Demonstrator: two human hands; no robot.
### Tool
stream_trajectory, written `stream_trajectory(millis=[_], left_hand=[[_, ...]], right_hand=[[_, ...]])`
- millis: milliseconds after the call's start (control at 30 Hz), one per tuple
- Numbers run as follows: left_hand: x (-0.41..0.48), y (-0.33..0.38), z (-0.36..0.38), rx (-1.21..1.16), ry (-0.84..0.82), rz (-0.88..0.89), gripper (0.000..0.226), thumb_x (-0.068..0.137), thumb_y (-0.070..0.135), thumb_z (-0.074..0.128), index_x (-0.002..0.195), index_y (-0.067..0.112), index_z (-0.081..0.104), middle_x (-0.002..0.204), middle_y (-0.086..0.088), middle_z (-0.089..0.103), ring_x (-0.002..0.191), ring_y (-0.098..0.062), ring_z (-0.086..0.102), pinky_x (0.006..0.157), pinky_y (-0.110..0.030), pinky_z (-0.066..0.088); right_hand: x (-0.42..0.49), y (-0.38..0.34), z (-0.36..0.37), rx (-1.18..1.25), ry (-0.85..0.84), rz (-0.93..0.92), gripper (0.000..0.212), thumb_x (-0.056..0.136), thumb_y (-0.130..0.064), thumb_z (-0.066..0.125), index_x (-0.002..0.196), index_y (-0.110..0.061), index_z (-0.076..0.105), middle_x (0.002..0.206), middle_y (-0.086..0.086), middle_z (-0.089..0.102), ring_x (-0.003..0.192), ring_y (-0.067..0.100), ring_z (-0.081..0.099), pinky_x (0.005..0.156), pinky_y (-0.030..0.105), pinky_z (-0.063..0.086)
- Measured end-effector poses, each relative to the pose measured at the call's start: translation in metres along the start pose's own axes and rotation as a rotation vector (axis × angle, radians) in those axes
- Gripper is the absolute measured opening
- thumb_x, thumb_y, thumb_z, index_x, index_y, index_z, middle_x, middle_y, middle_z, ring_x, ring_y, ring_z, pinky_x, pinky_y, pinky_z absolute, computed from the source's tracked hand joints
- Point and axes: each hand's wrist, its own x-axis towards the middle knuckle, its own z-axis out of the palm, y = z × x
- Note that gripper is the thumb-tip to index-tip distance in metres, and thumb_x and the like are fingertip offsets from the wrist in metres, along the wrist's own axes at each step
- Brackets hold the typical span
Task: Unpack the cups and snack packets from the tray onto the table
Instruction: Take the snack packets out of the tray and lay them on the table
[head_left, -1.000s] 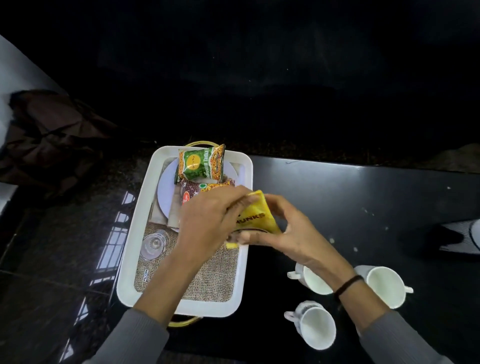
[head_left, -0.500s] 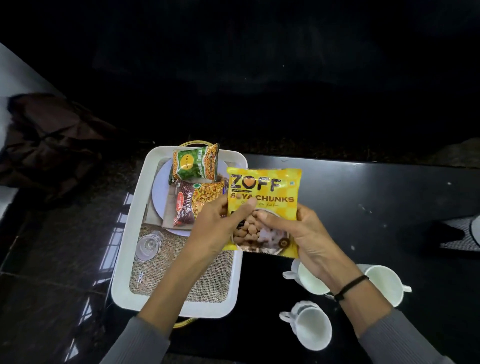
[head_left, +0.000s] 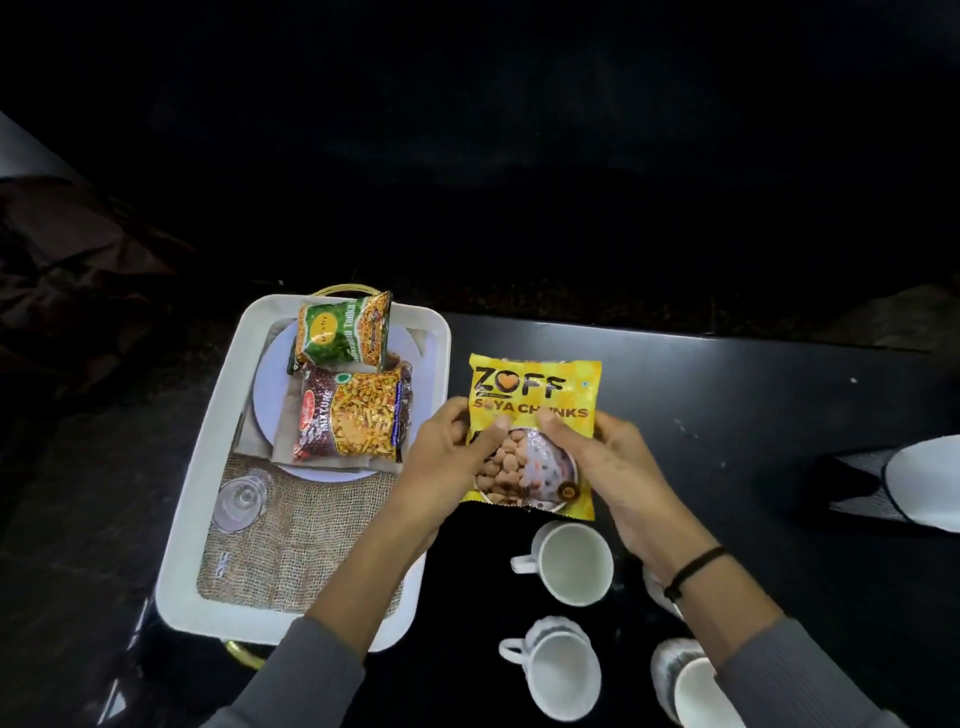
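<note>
Centre of frame: both hands are gripping one yellow soya chunks packet (head_left: 535, 431), face up, over the black table (head_left: 753, 395) just right of the tray. Whether the packet is touching the table cannot be told. The left hand (head_left: 447, 457) is clasping its left edge, thumb lying across the front and the other fingers curled behind. The right hand (head_left: 602, 462) is pinching the right edge the same way, thumb on the printed face; a black band (head_left: 693, 569) is sitting on that wrist. Grey sleeves are showing on both forearms at the bottom of the frame.

Left of centre: one white tray (head_left: 208, 457) with a burlap liner (head_left: 291, 551). Two snack packets are remaining in it, at its upper end, lying on a pale round plate (head_left: 267, 395): one green packet (head_left: 340, 332) farthest up, and one maroon mixture packet (head_left: 353, 415) just below it, edges overlapping. One clear glass (head_left: 239, 501) is lying on the burlap at the tray's left side.

Lower right: white cups are standing on the table, clear of the tray. Two are showing fully, one (head_left: 571, 564) just below the yellow packet and one (head_left: 561, 675) lower still. Two more (head_left: 691, 686) are partly hiding behind the right forearm, making four counted.

Far right edge: one white and black item (head_left: 904, 483), cropped, unidentifiable.
</note>
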Motion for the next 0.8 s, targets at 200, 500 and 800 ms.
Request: stream_trajectory(millis=[200,500,800], left_hand=[[0.016,-0.002,0.013,0.028,0.1,-0.005,0.029,0.089,0.018,0.076,0.113,0.022,0.059,0.107,-0.003,0.074,0.095,-0.011,0.074,0.077,-0.022,0.06],[0.045,0.012,0.013,0.679,0.145,0.172,0.061,0.098,0.02,0.063,0.151,0.015,0.033,0.146,-0.002,0.05,0.132,-0.021,0.051,0.102,-0.029,0.047],[0.036,-0.016,0.015,1.343,-0.054,0.406,0.054,0.109,0.034,0.033,0.16,0.028,0.018,0.17,-0.002,0.006,0.156,-0.02,0.007,0.121,-0.039,0.026]], right_hand=[[0.017,0.007,-0.012,-0.128,0.275,-0.035,0.029,0.077,-0.036,0.088,0.097,-0.022,0.072,0.088,-0.004,0.081,0.08,0.008,0.078,0.065,0.023,0.057],[0.047,-0.006,-0.018,-0.54,0.298,-0.22,0.038,0.095,-0.033,0.071,0.128,-0.021,0.054,0.108,-0.017,0.061,0.101,0.003,0.061,0.075,0.011,0.043],[0.043,0.018,-0.015,-1.155,0.065,-0.53,0.03,0.104,-0.021,0.055,0.131,-0.025,0.065,0.163,-0.002,0.039,0.157,0.018,0.021,0.114,0.043,0.027]])
